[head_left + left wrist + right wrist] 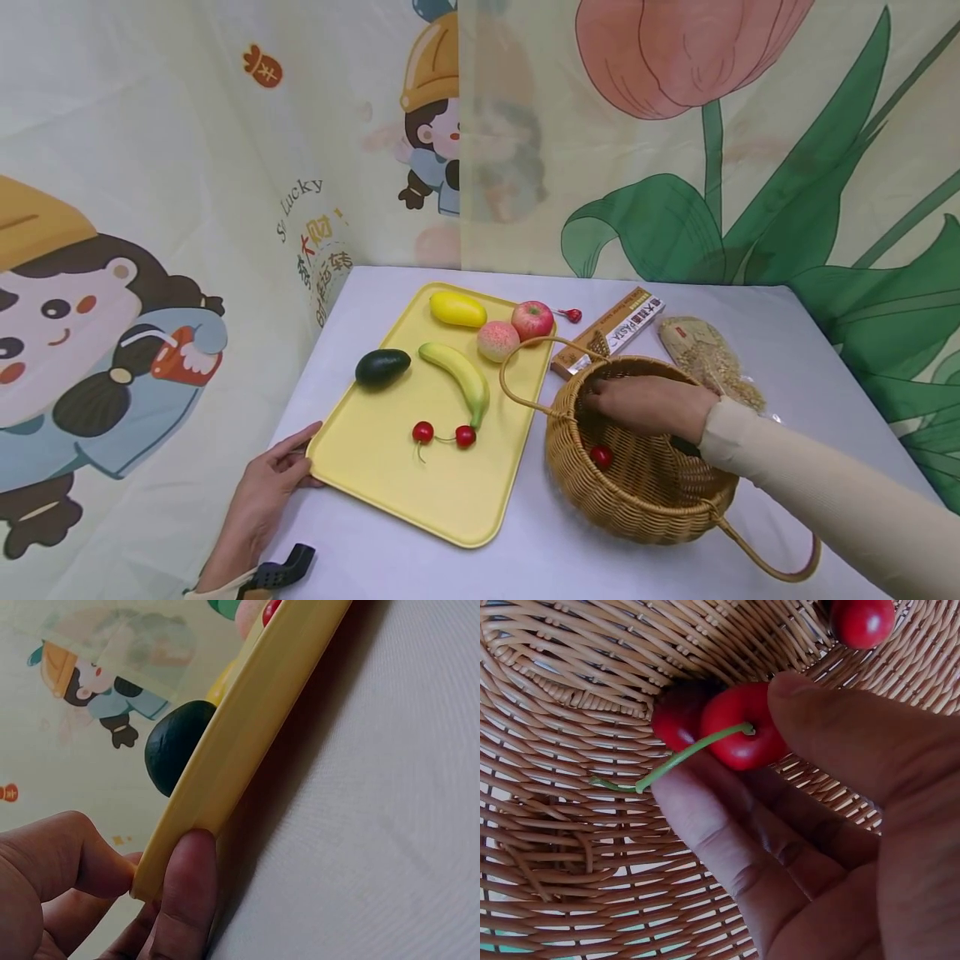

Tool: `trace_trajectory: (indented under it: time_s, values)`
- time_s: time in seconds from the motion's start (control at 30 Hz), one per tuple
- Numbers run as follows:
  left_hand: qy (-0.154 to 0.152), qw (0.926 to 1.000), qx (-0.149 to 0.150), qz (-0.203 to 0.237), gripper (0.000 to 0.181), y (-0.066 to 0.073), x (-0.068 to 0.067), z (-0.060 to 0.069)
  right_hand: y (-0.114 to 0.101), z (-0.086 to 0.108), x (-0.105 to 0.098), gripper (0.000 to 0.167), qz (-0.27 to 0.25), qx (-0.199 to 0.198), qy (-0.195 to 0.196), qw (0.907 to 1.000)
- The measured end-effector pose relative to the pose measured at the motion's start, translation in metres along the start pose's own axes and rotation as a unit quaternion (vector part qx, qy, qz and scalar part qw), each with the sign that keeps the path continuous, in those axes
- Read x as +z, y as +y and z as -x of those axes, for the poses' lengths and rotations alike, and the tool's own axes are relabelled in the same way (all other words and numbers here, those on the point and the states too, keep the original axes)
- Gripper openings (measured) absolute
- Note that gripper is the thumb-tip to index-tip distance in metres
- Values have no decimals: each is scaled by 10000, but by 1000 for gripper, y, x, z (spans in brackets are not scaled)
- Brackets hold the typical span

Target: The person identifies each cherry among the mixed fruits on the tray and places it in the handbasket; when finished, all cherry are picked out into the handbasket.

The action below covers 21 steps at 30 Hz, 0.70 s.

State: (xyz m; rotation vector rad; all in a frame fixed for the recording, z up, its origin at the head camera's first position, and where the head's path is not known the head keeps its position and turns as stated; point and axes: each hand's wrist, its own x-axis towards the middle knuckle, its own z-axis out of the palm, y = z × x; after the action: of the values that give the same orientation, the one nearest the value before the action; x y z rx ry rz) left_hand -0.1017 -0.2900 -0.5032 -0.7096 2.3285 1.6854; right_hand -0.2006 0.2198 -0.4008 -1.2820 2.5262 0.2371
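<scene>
Left grip (266, 487) pinches the near left corner of the yellow tray (367, 492), thumb on its outer wall and a finger at the rim, so the tray runs off to the right of this hand across the white counter (540, 554); a black strap (277, 571) circles the wrist. An avocado (382, 368) lies at the tray's left rim, beyond the hand. Next come two joined cherries (422, 432) with thin stems, then the mango (457, 308) toward the far end and the banana (459, 375) nearer the middle, its lower tip just beside the right one of the cherries. A peach (498, 341) sits close against the apple (532, 320) at the far right corner, and a small red piece (573, 316) lies just past the apple, off the tray. Right of that, a pasta box (611, 329) lies slantwise behind the wicker basket (622, 521), whose left handle overlaps the tray's edge in the head view. Inside the basket, a loose cherry (601, 456) rests on the near left side, while the right grip (652, 404) reaches in from the right, thumb and fingers pinching a stemmed cherry (731, 712) between them; a darker cherry (676, 720) lies directly beside it. Behind the right forearm lies a clear bag (705, 354).
</scene>
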Motion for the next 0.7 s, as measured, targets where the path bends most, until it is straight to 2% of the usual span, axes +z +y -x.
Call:
trace_trajectory:
  time_s: [0.17, 0.5, 0.7]
  values:
    - [-13, 10000, -22, -30, 58, -1, 0, 0, 0, -5, 1, 19, 108, -108, 34, 9999]
    - [-11, 9999, 117, -55, 57, -3, 1, -3, -5, -9, 3, 22, -395, -14, -323, 9987]
    - [-2, 10000, 87, -40, 57, -3, 0, -1, -7, -11, 5, 24, -399, -28, -411, 9984]
